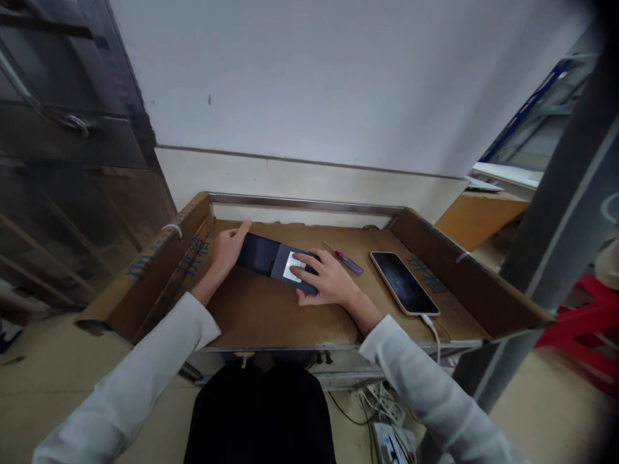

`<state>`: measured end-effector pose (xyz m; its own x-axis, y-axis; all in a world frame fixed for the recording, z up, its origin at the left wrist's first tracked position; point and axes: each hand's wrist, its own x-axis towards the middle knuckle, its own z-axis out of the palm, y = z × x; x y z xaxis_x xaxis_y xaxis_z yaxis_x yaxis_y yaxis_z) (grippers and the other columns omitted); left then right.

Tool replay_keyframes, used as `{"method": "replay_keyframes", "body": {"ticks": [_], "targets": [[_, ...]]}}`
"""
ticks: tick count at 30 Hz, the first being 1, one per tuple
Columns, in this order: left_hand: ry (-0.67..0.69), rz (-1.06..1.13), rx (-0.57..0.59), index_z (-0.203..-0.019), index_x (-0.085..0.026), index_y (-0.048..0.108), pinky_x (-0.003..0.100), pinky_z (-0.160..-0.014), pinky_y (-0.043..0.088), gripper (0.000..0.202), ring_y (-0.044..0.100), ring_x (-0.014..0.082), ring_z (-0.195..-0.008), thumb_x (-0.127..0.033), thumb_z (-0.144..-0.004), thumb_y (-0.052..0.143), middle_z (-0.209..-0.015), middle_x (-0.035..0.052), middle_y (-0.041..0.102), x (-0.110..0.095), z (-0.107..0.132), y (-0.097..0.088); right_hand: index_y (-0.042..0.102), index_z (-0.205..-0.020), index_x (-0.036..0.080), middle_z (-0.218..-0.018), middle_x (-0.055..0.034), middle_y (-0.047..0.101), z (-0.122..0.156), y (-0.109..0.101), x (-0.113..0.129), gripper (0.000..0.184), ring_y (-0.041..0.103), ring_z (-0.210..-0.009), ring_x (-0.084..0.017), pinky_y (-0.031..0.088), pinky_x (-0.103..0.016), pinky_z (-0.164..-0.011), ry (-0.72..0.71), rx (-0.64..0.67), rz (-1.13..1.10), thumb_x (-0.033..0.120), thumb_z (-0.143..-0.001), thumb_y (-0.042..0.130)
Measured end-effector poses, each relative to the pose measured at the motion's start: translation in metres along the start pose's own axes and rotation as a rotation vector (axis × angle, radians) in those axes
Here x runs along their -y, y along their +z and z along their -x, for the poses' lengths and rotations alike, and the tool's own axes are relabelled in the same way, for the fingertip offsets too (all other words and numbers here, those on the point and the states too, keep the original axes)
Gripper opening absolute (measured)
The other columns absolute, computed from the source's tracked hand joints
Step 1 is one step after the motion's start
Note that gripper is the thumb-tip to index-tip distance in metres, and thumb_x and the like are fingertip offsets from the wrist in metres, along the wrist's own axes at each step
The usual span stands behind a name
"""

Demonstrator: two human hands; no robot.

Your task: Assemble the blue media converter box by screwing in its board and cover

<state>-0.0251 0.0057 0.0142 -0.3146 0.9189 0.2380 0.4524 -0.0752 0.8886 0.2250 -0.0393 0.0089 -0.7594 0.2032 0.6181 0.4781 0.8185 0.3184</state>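
A dark, flat, two-part object (261,253) is held slanting above the cardboard-lined table; a seam or hinge crosses its middle. My left hand (228,250) closes on its left end, thumb along the upper edge. At the other end, my right hand (327,278) grips it, fingers over the top and thumb at the near edge. Those fingers partly hide a white label (291,267) on the right part. The object's exact kind cannot be made out. Just beyond my right hand lies a small screwdriver (349,261) with a purple, see-through handle.
To the right lies a phone (405,283) with a white cable (434,327) plugged in. Cardboard walls (149,270) rise at both sides of the table (285,325). A grey post (546,212) stands close on the right. Power strips (387,406) lie below.
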Motion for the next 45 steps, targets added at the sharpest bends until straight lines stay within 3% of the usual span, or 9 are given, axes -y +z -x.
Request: {"method": "replay_keyframes", "body": {"ticks": [9, 16, 23, 27, 29, 34, 36, 40, 45], "targets": [[-0.151, 0.287, 0.541, -0.069, -0.018, 0.057, 0.027, -0.050, 0.036, 0.060, 0.051, 0.0165, -0.051, -0.077, -0.073, 0.045, -0.056, 0.0006, 0.055, -0.021, 0.030, 0.014, 0.063, -0.102, 0.017, -0.119, -0.0163, 0.057, -0.005, -0.001, 0.003, 0.029, 0.053, -0.096, -0.025, 0.046, -0.040, -0.080, -0.001, 0.049, -0.133, 0.029, -0.077, 0.053], [-0.111, 0.390, 0.575, -0.076, -0.016, 0.062, 0.023, -0.056, 0.039, 0.059, 0.054, 0.0140, -0.061, -0.074, -0.067, 0.059, -0.068, 0.0011, 0.061, -0.008, 0.032, 0.031, 0.056, -0.116, 0.016, -0.125, -0.0169, 0.052, -0.006, -0.002, 0.005, 0.036, 0.051, -0.105, -0.026, 0.045, -0.042, -0.086, 0.141, 0.084, -0.127, 0.018, -0.083, 0.044], [-0.085, 0.435, 0.470, -0.070, -0.018, 0.052, 0.020, -0.039, 0.029, 0.059, 0.040, 0.0081, -0.042, -0.076, -0.068, 0.056, -0.053, -0.0046, 0.044, -0.010, 0.037, 0.035, 0.041, -0.122, 0.012, -0.124, -0.0203, 0.048, -0.004, 0.012, -0.004, 0.047, 0.047, -0.116, -0.028, 0.042, -0.045, -0.094, 0.716, -0.181, -0.301, 0.037, -0.084, 0.054], [-0.090, 0.521, 0.502, -0.078, -0.020, 0.048, 0.020, -0.038, 0.035, 0.055, 0.048, 0.0108, -0.042, -0.074, -0.073, 0.052, -0.055, -0.0048, 0.046, -0.014, 0.040, 0.035, 0.044, -0.117, 0.015, -0.113, -0.0150, 0.059, -0.001, 0.023, -0.010, 0.051, 0.059, -0.096, -0.023, 0.048, -0.041, -0.085, 1.070, -0.137, -0.681, 0.051, -0.082, 0.056], [-0.142, 0.622, 0.642, -0.086, -0.020, 0.048, 0.023, -0.042, 0.042, 0.056, 0.055, 0.0141, -0.048, -0.075, -0.078, 0.043, -0.062, -0.0016, 0.054, -0.016, 0.041, 0.033, 0.050, -0.111, 0.017, -0.110, -0.0115, 0.064, -0.002, 0.025, -0.013, 0.047, 0.060, -0.098, -0.021, 0.047, -0.039, -0.088, 1.119, -0.169, -0.832, 0.052, -0.081, 0.057], [-0.352, 0.915, 1.181, -0.113, -0.015, 0.053, 0.035, -0.066, 0.050, 0.055, 0.067, 0.0256, -0.081, -0.061, -0.091, 0.033, -0.097, 0.0152, 0.068, -0.019, 0.042, 0.028, 0.061, -0.111, 0.018, -0.115, -0.0100, 0.065, -0.018, 0.021, -0.019, 0.048, 0.061, -0.102, -0.021, 0.047, -0.034, -0.090, 1.089, -0.331, -1.019, 0.049, -0.076, 0.065], [-0.411, 1.000, 1.276, -0.125, -0.013, 0.051, 0.038, -0.077, 0.048, 0.055, 0.065, 0.0288, -0.095, -0.055, -0.094, 0.034, -0.109, 0.0187, 0.067, -0.019, 0.041, 0.028, 0.063, -0.110, 0.018, -0.115, -0.0090, 0.066, -0.029, 0.020, -0.020, 0.046, 0.062, -0.101, -0.020, 0.048, -0.033, -0.089, 1.051, -0.333, -1.068, 0.048, -0.076, 0.065], [-0.486, 1.112, 1.165, -0.132, -0.012, 0.048, 0.042, -0.094, 0.042, 0.063, 0.065, 0.0281, -0.101, -0.059, -0.093, 0.032, -0.113, 0.0175, 0.067, -0.017, 0.039, 0.029, 0.069, -0.102, 0.018, -0.106, -0.0073, 0.071, -0.047, 0.021, -0.022, 0.040, 0.064, -0.095, -0.019, 0.049, -0.032, -0.086, 1.008, -0.247, -1.147, 0.048, -0.076, 0.065], [-0.493, 1.097, 1.002, -0.129, -0.013, 0.052, 0.044, -0.091, 0.046, 0.067, 0.068, 0.0254, -0.089, -0.063, -0.092, 0.028, -0.105, 0.0155, 0.070, -0.020, 0.039, 0.031, 0.068, -0.106, 0.018, -0.110, -0.0079, 0.069, -0.055, 0.024, -0.025, 0.039, 0.064, -0.098, -0.019, 0.049, -0.032, -0.085, 0.908, -0.161, -1.084, 0.045, -0.077, 0.065]]}}
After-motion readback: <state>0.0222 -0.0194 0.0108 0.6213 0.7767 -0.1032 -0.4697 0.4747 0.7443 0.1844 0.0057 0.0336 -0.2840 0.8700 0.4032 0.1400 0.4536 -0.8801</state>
